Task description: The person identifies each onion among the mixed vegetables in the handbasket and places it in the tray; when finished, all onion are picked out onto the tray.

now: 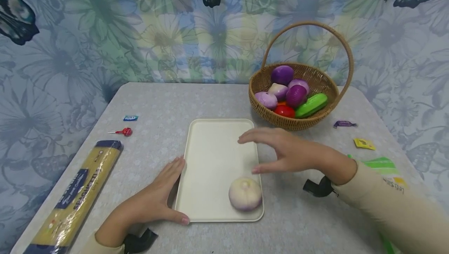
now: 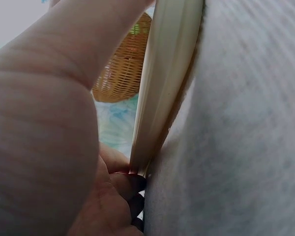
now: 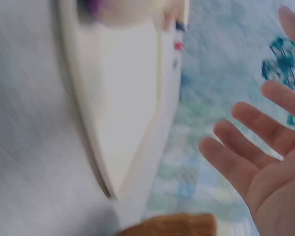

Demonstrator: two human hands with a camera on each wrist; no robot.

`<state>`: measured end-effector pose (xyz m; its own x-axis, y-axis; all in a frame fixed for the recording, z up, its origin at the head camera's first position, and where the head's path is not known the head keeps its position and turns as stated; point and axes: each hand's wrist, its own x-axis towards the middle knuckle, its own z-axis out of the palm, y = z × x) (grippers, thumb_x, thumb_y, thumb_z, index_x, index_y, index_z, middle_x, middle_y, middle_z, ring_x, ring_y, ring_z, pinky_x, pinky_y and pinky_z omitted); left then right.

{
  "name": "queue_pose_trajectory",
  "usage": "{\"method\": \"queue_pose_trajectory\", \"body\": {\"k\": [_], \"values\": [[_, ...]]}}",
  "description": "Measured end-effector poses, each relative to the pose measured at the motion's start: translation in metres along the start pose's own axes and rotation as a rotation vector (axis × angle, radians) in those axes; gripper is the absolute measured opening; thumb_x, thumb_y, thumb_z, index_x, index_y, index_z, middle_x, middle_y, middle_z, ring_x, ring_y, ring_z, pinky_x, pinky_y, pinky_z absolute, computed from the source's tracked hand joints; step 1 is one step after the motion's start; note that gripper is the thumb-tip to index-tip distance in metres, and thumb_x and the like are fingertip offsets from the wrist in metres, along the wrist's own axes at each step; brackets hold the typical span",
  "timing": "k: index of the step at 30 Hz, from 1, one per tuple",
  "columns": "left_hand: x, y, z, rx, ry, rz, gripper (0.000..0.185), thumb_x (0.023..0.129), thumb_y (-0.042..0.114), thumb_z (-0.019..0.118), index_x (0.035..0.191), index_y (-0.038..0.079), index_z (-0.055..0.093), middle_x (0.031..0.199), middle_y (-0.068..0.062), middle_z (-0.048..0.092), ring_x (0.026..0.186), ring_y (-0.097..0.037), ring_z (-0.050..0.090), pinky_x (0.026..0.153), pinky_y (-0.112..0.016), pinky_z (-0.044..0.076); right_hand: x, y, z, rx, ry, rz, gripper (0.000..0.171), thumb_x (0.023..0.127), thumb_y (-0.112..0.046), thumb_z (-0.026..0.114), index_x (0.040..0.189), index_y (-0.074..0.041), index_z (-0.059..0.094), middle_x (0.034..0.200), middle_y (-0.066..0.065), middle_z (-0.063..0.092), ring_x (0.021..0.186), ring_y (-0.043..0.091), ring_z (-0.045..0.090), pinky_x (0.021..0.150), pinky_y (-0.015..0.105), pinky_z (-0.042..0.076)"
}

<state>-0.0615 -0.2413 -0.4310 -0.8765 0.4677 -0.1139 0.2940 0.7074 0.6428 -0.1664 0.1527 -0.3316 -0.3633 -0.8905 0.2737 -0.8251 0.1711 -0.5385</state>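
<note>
Left hand [image 1: 158,199] flat against cream tray's [image 1: 214,149] nine o'clock edge, fingers straight; pale onion [image 1: 245,194] at five o'clock. Right hand [image 1: 285,150] above tray's three o'clock rim, fingers spread, empty.

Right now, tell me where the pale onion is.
In the head view the pale onion lies in the near right corner of the cream tray, just below the open right hand, while the left hand rests on the tray's left edge.

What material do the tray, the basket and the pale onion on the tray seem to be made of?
Tray: likely plastic or melamine, cream with a matte, even surface and a rounded moulded rim.
Basket: woven wicker or rattan; brown plaited strands and an arched handle show.
Onion: probably a plastic toy; its skin looks smooth and faintly glossy, white shading to purple.
</note>
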Motion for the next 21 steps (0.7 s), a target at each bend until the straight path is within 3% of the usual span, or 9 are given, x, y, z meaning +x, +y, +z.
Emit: {"method": "queue_pose_trajectory", "body": {"k": [3,6,10,14,21], "values": [[0.000,0.001,-0.001,0.002,-0.003,0.000,0.152,0.061,0.076,0.089,0.168,0.000,0.011,0.174,-0.019,0.005,0.158,-0.040,0.002,0.121,-0.067,0.011,0.011,0.011,-0.022,-0.067,0.105,0.005,0.063,0.090,-0.029,0.088,0.143,-0.008,0.061,0.143,0.002,0.061,0.136,0.021,0.053,0.113,0.042,0.043],[0.000,0.002,-0.001,0.001,-0.001,0.002,0.152,0.062,0.075,0.090,0.168,0.000,0.011,0.174,-0.019,0.005,0.158,-0.040,0.001,0.121,-0.066,0.010,0.021,0.026,-0.047,-0.137,0.150,0.104,0.065,0.090,-0.030,0.087,0.144,-0.006,0.060,0.145,0.004,0.060,0.139,0.023,0.050,0.115,0.046,0.040],[-0.001,0.002,-0.002,-0.006,0.004,0.000,0.152,0.062,0.075,0.090,0.168,0.001,0.011,0.174,-0.018,0.005,0.158,-0.040,0.001,0.121,-0.066,0.010,0.029,0.054,-0.084,-0.215,0.130,0.308,0.073,0.093,-0.039,0.082,0.152,-0.006,0.053,0.155,0.009,0.049,0.146,0.028,0.040,0.117,0.054,0.035],[-0.002,0.001,0.000,-0.012,0.006,0.001,0.152,0.061,0.075,0.090,0.168,0.001,0.011,0.174,-0.018,0.005,0.158,-0.040,0.001,0.122,-0.065,0.009,0.028,0.079,-0.116,-0.264,0.113,0.462,0.080,0.096,-0.045,0.077,0.156,-0.004,0.046,0.157,0.017,0.043,0.143,0.038,0.039,0.113,0.061,0.037],[-0.001,0.002,0.000,-0.006,0.006,0.003,0.153,0.060,0.076,0.090,0.168,0.000,0.012,0.174,-0.018,0.006,0.158,-0.041,0.002,0.120,-0.067,0.011,0.014,0.099,-0.141,-0.225,0.115,0.638,0.091,0.099,-0.051,0.071,0.164,-0.002,0.031,0.165,0.021,0.031,0.149,0.044,0.030,0.118,0.064,0.029]]}}
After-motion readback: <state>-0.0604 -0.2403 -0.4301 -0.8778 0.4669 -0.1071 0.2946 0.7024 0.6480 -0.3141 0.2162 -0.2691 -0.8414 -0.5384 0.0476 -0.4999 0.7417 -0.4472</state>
